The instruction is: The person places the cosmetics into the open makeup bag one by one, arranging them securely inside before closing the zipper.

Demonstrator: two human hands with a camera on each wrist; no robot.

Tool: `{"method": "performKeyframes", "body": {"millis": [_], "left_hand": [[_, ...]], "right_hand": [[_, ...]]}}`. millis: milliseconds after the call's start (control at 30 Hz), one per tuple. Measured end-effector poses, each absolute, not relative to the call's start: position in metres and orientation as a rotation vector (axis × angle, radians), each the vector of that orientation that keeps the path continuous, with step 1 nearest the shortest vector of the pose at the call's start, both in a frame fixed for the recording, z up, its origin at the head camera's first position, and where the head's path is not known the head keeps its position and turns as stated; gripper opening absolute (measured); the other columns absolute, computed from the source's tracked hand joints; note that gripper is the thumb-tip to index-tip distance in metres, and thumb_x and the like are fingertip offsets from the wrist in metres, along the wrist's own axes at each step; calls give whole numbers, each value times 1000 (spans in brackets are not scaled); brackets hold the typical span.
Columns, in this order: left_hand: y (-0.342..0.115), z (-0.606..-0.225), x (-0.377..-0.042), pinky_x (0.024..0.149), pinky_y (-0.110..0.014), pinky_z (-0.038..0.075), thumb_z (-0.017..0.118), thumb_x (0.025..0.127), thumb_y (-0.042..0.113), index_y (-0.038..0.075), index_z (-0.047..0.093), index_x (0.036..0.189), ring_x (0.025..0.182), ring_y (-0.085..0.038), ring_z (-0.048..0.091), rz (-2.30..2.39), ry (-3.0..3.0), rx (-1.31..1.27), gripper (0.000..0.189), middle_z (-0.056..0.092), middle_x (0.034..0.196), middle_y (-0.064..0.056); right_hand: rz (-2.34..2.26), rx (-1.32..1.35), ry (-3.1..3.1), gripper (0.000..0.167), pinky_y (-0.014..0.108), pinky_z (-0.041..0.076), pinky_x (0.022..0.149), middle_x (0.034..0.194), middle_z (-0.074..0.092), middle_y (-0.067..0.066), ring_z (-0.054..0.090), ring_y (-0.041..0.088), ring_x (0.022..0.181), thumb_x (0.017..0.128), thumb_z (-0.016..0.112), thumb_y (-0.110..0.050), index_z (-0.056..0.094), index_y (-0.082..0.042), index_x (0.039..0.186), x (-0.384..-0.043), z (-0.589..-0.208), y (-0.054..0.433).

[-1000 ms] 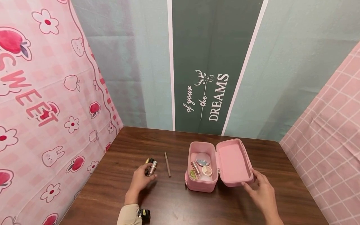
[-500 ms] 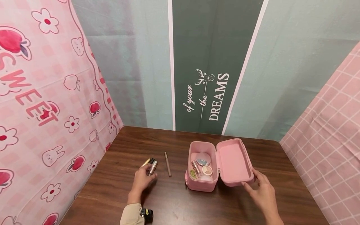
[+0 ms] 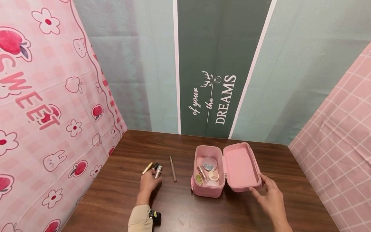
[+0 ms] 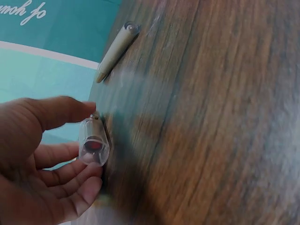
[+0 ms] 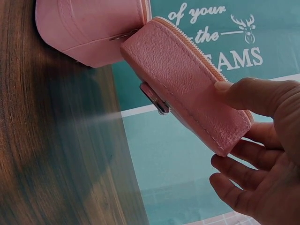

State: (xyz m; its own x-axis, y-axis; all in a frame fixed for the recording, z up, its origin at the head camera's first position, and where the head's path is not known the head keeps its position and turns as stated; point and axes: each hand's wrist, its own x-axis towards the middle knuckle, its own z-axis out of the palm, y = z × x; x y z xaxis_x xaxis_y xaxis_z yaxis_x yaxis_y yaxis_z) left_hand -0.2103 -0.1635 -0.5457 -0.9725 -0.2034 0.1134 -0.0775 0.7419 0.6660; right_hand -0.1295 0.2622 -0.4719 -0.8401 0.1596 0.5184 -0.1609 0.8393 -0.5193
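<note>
My left hand [image 3: 149,183] is low over the table's left side, with its thumb and fingers around a lipstick [image 3: 158,171]. In the left wrist view the lipstick [image 4: 93,143] shows a clear end with red inside. A dark tube [image 3: 155,166] lies right beside it, partly covered by the fingers, and a gold tube [image 3: 147,168] touches or nearly touches the fingers on the left. My right hand [image 3: 271,196] grips the near right corner of the pink cosmetic case's lid [image 3: 242,167], thumb on the zipper edge [image 5: 224,86]. The case [image 3: 207,193] stands open.
Inside the case lie a round compact [image 3: 209,164], a three-colour palette [image 3: 213,175], a rose-gold tube [image 3: 202,173] and a green item [image 3: 198,179]. A slim brown pencil [image 3: 173,169] lies between left hand and case. Fabric backdrops border the wooden table [image 3: 179,209].
The gold tube has shifted left and swung away from the lipstick and dark tube. My left wrist has moved a little to the right. Right hand, lid and case stay put.
</note>
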Motion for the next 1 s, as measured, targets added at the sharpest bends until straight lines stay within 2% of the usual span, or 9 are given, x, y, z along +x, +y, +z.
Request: {"method": "performKeyframes", "body": {"millis": [233, 433, 633, 1000], "left_hand": [[-161, -549, -217, 60, -43, 44, 79, 62, 14, 4, 68, 76, 63, -28, 53, -1005, -2800, 299, 20, 58, 69, -8], [-160, -549, -216, 64, -44, 45, 77, 64, 12, 0, 67, 78, 66, -30, 56, -1012, -2787, 308, 21, 62, 75, -11], [-157, -542, -214, 64, -45, 45, 72, 64, 13, 0, 65, 79, 68, -31, 58, -1064, -2769, 361, 21, 62, 71, -9], [-154, -527, -209, 63, -43, 45, 73, 68, 16, 1, 63, 78, 66, -28, 57, -1101, -2761, 405, 20, 61, 71, -7]], "right_hand": [[763, -8, -2457, 62, 37, 44, 60, 96, 59, 17, 53, 23, 73, 60, 85, -5, 59, 5, 114, -130, -472, 262], [756, 1, -2449, 61, 37, 44, 59, 95, 59, 17, 52, 22, 72, 59, 85, -5, 59, 6, 114, -130, -472, 263], [747, 1, -2445, 61, 35, 44, 58, 95, 59, 17, 51, 22, 71, 59, 85, -5, 59, 7, 113, -129, -472, 263], [743, 12, -2435, 62, 36, 41, 56, 91, 58, 15, 49, 21, 70, 58, 85, -5, 59, 6, 113, -130, -473, 263]]}}
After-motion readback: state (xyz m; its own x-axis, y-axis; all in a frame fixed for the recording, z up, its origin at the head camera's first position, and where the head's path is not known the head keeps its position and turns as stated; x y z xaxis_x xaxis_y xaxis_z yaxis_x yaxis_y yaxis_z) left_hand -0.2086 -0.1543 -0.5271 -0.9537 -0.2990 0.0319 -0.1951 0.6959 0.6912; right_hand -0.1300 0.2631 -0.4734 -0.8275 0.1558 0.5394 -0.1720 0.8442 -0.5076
